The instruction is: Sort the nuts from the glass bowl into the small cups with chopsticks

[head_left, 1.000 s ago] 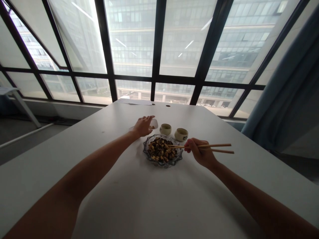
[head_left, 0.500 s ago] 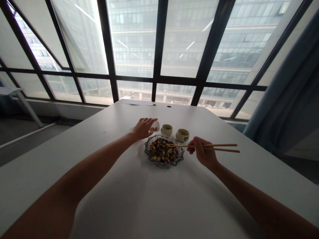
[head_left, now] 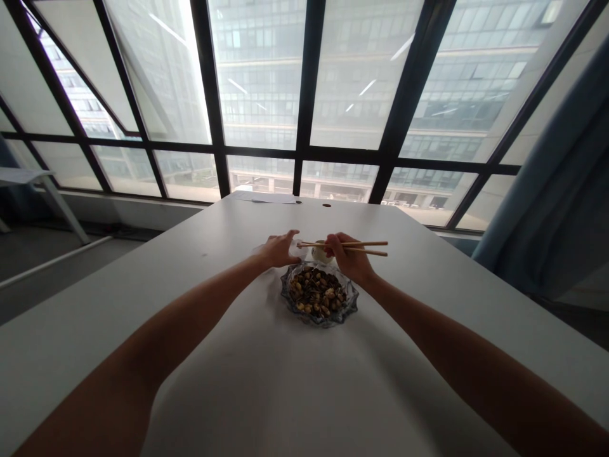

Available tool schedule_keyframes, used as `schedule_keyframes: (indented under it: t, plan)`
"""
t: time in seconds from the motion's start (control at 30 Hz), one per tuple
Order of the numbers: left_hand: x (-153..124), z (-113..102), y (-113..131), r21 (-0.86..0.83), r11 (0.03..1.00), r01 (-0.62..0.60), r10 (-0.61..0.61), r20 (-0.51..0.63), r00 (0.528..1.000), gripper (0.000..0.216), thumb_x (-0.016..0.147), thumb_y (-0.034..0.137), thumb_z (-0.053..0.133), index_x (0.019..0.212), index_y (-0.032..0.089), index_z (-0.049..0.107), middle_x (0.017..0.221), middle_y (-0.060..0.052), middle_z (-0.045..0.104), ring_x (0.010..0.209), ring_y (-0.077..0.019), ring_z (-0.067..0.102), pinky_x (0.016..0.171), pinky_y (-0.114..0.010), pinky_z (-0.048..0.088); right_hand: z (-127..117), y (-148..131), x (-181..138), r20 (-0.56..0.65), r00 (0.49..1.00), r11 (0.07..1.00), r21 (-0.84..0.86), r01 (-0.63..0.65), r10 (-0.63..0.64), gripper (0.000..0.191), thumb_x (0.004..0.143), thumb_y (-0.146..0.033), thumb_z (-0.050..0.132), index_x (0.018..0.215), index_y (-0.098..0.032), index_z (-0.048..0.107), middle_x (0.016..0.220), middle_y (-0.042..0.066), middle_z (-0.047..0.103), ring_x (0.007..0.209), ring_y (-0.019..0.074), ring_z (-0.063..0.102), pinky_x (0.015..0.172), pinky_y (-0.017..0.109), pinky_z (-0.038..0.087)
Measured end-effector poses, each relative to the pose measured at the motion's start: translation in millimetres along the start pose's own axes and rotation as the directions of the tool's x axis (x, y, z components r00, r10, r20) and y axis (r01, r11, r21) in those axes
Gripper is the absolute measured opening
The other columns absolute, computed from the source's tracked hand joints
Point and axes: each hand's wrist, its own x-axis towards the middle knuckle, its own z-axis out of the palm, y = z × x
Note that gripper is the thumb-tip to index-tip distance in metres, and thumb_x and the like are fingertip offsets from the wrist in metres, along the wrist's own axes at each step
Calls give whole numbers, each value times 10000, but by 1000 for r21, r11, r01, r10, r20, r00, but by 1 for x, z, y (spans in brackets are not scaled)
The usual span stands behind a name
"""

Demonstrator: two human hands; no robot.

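Above the glass dish (head_left: 318,297), right hand (head_left: 349,257) closed around chopsticks (head_left: 354,246); left hand (head_left: 280,249) loosely open.

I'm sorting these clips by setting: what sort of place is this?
Probably an office or meeting room high in a city block. A plain white table stands against a wall of dark-framed floor-to-ceiling windows, a glass-fronted office building fills the view outside, and a blue-grey curtain hangs at the right.

The near half of the worktop (head_left: 304,393) is bare, so a hand can slide there freely. In the middle, the glass dish (head_left: 318,295) of nuts blocks the way. Just behind it a small cup (head_left: 320,255) sits between both hands. Far right stays open.
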Motion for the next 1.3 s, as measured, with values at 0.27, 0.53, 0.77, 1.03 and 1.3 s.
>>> schedule_keyframes:
  t: [0.27,0.53,0.77,1.03,1.3]
  plan:
    - [7,9,-6,12,1000,25,-25,-1,1000,806,779,495,697,1442,176,369,1266,-159,676,1175,-339,640,1050,-485,406,-32,-14,-17,-168,982,994,81,-78,91,589,867,-732,510,663,-193,631,507,31,626,412,132,549,399,246,439]
    - [-28,0,-32,47,999,24,-17,-142,990,757,842,651,583,1394,149,450,1383,-182,587,1278,-356,543,1091,-510,353,-55,-10,-49,-38,996,997,-31,-76,75,565,872,-706,537,668,-190,647,500,28,621,419,132,554,393,247,447]
    - [-74,16,-61,-214,932,292,-329,-167,929,905,745,674,667,1413,120,410,1404,-212,547,1273,-351,540,1028,-451,441,-54,-2,-61,-113,988,994,-6,-108,107,569,859,-724,535,688,-192,639,517,41,659,411,152,596,400,264,487]
    - [-81,29,-58,-277,886,371,-417,-128,900,531,749,607,668,1059,186,575,1032,-136,705,951,-300,672,787,-381,519,-55,5,-71,-160,979,992,10,-124,124,560,851,-736,533,703,-207,640,546,39,667,461,166,619,445,285,511]
    - [-84,29,-57,-345,908,239,-321,-204,925,579,708,531,727,1139,183,560,1046,-102,683,946,-273,665,846,-387,522,-45,13,-76,-172,975,990,20,-142,143,557,836,-739,551,736,-201,654,567,35,673,474,162,612,449,281,504]
